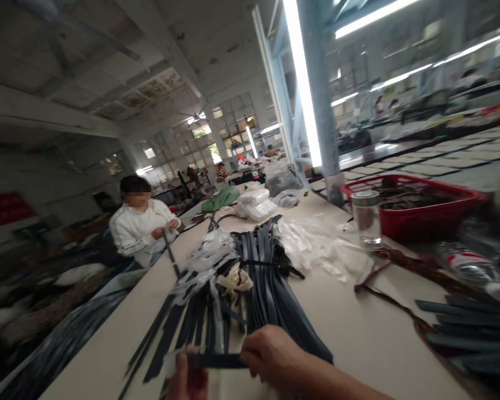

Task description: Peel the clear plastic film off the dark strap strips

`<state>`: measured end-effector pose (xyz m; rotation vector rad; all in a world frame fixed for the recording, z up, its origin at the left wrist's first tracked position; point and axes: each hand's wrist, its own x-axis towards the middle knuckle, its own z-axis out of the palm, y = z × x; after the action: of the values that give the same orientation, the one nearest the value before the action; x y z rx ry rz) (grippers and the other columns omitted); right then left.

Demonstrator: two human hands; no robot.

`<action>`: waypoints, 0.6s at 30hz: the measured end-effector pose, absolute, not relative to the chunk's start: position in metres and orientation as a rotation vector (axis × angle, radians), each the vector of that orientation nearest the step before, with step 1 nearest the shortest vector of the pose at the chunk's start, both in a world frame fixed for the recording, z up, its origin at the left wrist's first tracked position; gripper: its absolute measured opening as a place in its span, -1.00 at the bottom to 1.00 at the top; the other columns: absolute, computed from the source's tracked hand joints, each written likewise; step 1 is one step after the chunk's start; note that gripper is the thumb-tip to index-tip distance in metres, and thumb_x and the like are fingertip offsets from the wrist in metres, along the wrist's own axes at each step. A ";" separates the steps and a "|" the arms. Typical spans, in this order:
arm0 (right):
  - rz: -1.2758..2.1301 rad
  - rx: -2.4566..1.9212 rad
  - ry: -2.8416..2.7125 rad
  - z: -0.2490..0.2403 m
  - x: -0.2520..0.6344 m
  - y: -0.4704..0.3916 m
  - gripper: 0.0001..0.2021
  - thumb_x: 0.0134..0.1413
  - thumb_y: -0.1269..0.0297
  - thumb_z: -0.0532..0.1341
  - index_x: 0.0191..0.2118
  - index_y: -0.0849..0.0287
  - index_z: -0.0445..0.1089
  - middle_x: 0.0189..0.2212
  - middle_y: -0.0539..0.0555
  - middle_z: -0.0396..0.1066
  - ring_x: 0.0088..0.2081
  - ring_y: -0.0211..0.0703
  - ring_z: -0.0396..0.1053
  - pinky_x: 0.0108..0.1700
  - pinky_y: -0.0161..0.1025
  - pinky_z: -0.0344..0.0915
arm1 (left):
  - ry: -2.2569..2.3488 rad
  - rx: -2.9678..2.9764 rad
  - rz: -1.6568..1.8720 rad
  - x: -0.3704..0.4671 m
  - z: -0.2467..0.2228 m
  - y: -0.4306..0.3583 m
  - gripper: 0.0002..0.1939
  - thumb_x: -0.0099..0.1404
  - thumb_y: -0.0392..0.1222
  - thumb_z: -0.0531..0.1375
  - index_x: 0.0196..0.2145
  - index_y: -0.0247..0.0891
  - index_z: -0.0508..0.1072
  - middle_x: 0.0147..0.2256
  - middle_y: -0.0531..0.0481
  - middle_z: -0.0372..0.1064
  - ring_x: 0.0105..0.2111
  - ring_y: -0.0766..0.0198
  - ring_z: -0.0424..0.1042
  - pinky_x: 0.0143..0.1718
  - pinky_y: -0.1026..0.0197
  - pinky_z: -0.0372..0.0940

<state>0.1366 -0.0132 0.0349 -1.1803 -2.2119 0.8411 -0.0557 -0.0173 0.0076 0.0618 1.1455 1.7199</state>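
A dark strap (223, 360) stretches level between my two hands at the bottom of the head view. My right hand (277, 355) is closed round its right end, fingers curled. At the other end, my left hand (189, 380) grips the strap with the thumb up. A thin clear or whitish piece shows beside that thumb; blur keeps me from telling what it is. Just beyond my hands lies a tied bundle of dark straps (270, 294). Looser dark straps (170, 333) fan out left of it, with a crumpled cream cloth (235, 279) between.
Crumpled white plastic (308, 244) lies beside the bundle. A lidded glass jar (366, 219) and a red basket (420, 222) of dark pieces stand right. More dark strips (470, 333) lie at the right edge. Across the table, a person in white (139, 228) holds a strap.
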 end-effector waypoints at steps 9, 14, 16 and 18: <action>0.819 -0.974 -2.462 0.066 0.143 -0.020 -0.76 0.15 0.29 0.09 -0.48 0.19 0.40 -0.58 -0.02 0.38 -0.54 -0.31 0.27 -0.47 -0.40 0.02 | 0.881 0.187 1.848 -0.041 0.005 -0.066 -0.69 -0.06 -0.18 0.46 -0.33 -0.31 0.56 -0.33 -0.12 0.55 -0.33 0.25 0.51 -0.35 0.33 0.42; 0.921 -1.048 -2.517 0.069 0.141 -0.025 -0.70 0.18 0.28 0.04 -0.48 0.18 0.42 -0.58 0.00 0.42 -0.55 -0.30 0.30 -0.48 -0.39 0.04 | 0.920 0.144 1.856 -0.054 0.006 -0.094 -0.67 -0.04 -0.18 0.45 -0.29 -0.30 0.55 -0.36 -0.09 0.54 -0.42 0.31 0.48 -0.48 0.38 0.36; 0.884 -1.027 -2.561 0.067 0.131 -0.036 -0.69 0.18 0.29 0.04 -0.51 0.18 0.42 -0.58 0.00 0.42 -0.55 -0.30 0.30 -0.48 -0.38 0.02 | 0.945 0.123 1.766 -0.041 -0.004 -0.106 -0.63 -0.10 -0.11 0.47 -0.33 -0.30 0.56 -0.39 -0.10 0.54 -0.46 0.29 0.48 -0.54 0.38 0.33; 0.831 -0.982 -2.627 0.067 0.125 -0.045 -0.70 0.17 0.28 0.05 -0.52 0.18 0.41 -0.58 0.01 0.42 -0.54 -0.29 0.31 -0.49 -0.37 -0.01 | 0.960 0.083 1.708 -0.032 -0.012 -0.115 -0.61 -0.16 -0.06 0.48 -0.38 -0.32 0.56 -0.43 -0.10 0.53 -0.50 0.31 0.47 -0.58 0.40 0.29</action>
<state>0.1248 -0.0450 0.0674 -0.9822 -2.6268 0.8314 -0.0318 -0.1148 -0.0117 0.0834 0.9600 1.7083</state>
